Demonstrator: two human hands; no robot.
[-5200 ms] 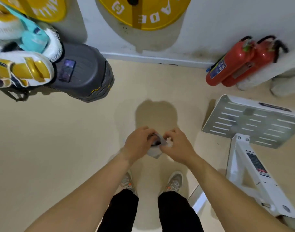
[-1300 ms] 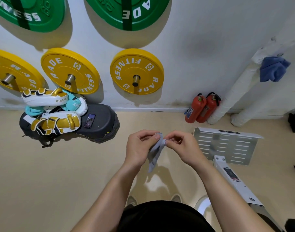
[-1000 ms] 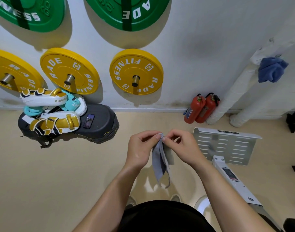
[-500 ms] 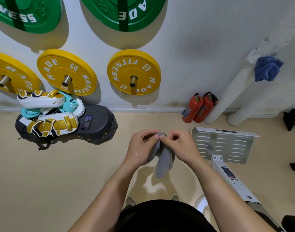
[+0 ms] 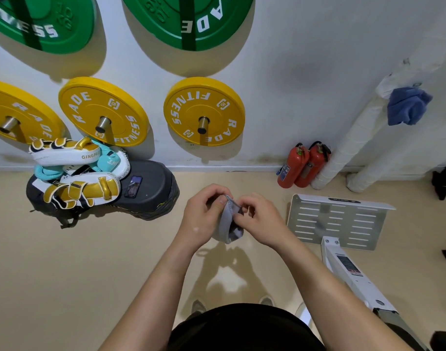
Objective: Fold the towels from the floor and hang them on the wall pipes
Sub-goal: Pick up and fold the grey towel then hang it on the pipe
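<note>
While the person stands facing the white wall, both bare hands are raised in front of the body and closed on one small grey towel [image 5: 228, 221]. The left hand [image 5: 204, 214] pinches the towel's upper edge between thumb and fingers, and the right hand [image 5: 261, 220] grips the same upper edge from the other side, so that the two hands nearly touch. The towel hangs bunched between them in a short, gathered fold, clear of the beige floor [image 5: 90, 262]. On the wall to the right, two white wrapped pipes [image 5: 351, 145] run down at a slant to the floor, and a blue towel [image 5: 406, 106] is draped over the upper part of the nearer one. Two red fire extinguishers [image 5: 301, 164] lean against the wall just beside the foot of that pipe. Below them a white slotted metal plate [image 5: 338, 221] on a white frame lies on the floor, near the right hand. Yellow weight plates [image 5: 204, 111] and green weight plates [image 5: 189, 19] hang on pegs along the wall. At the left, white, gold and teal boxing pads [image 5: 75, 176] are stacked on a dark padded shield [image 5: 151, 191], with a phone [image 5: 133, 186] lying on top of it. Shoe tips show at the bottom, beneath the black garment.
</note>
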